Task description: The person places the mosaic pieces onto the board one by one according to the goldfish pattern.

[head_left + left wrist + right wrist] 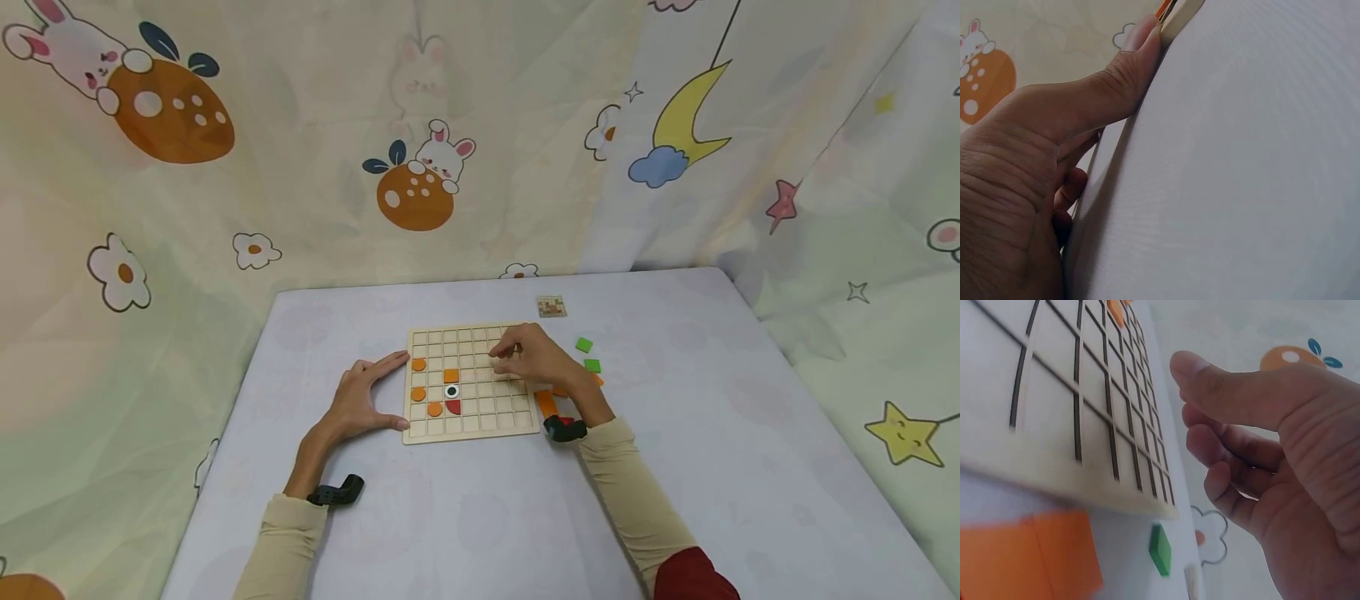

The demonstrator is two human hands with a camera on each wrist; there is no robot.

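Note:
A pale wooden grid board (480,421) lies on the table. At its left side my left hand (354,404) has thumb and fingers spread, the tips touching the edge. In the left wrist view the thumb (1116,81) rests along the board's edge. Over the board's upper right is my right hand (534,354), its fingers loosely bent and no piece visible between the fingertips. On the grid sit several orange discs (435,409), an orange square (451,376), a white disc with a black dot (452,391) and a red quarter-round piece (453,407).
Right of the board are green squares (584,344), orange pieces (546,403) and a red piece (567,421), partly hidden by the right wrist. A small patterned card (551,307) lies behind the board. Printed cloth hangs around the white-covered table (465,517).

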